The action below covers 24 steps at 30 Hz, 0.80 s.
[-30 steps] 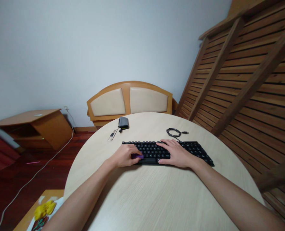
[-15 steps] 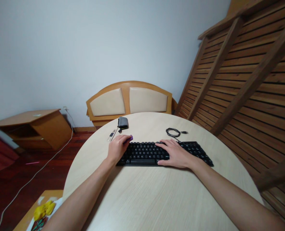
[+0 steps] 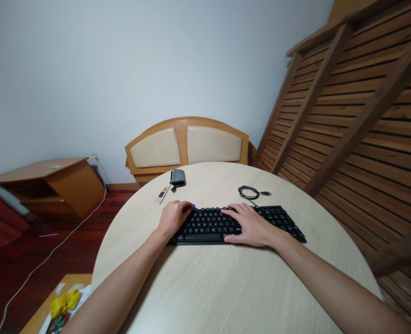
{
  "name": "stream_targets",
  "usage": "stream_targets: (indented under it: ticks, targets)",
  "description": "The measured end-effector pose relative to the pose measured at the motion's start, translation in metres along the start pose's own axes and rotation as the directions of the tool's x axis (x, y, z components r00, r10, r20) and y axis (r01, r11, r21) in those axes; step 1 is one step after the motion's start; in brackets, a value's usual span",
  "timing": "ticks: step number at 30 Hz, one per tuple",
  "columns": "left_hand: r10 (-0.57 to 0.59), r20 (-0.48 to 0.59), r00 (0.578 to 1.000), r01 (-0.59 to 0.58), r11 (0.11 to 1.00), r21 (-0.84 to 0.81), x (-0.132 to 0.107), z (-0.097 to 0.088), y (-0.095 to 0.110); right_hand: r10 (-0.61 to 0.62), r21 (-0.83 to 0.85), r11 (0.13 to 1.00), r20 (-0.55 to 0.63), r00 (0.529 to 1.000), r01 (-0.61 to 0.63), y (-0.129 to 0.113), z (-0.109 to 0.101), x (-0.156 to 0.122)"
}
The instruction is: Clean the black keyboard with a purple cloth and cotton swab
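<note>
A black keyboard [image 3: 205, 223] lies on the round pale table [image 3: 205, 278], its keys facing up. My left hand [image 3: 173, 217] is closed over its left end, fingers wrapped round a small purple object [image 3: 192, 206]. Most of that object is hidden, so I cannot make out its kind. Across the keys right of the middle rests my right hand [image 3: 250, 223], fingers spread and thumb near the front edge. Behind the keyboard sits its coiled black cable [image 3: 249, 192] with a plug. A grey pouch [image 3: 178, 177] and a thin clear strip with a dark part [image 3: 162, 195] lie at the back left.
A headboard with cream panels [image 3: 214, 144] stands behind the table. Slatted wood [image 3: 358, 116] leans on the right. At left are a low wooden cabinet [image 3: 66, 185] and a white cord [image 3: 62, 246] on the floor. Yellow items [image 3: 65, 302] lie at the lower left.
The keyboard has shifted slightly left and toward me, and my right hand has moved left with it. My left hand has moved a little right and nearer, still holding the purple object.
</note>
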<state>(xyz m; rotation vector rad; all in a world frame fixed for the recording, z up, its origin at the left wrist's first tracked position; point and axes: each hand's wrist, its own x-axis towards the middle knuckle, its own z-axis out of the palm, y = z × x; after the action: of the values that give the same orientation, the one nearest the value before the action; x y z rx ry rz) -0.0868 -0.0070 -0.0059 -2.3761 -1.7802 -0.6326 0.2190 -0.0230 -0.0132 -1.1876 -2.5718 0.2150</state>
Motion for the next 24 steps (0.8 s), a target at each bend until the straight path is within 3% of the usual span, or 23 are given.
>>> stream_targets:
  ticks: [24]
  targets:
    - [0.097, 0.028, 0.995, -0.096, 0.995, -0.010, -0.0023, 0.0003, 0.0053, 0.010, 0.011, 1.000, 0.015, 1.000, -0.010, 0.0021, 0.0004, 0.0005]
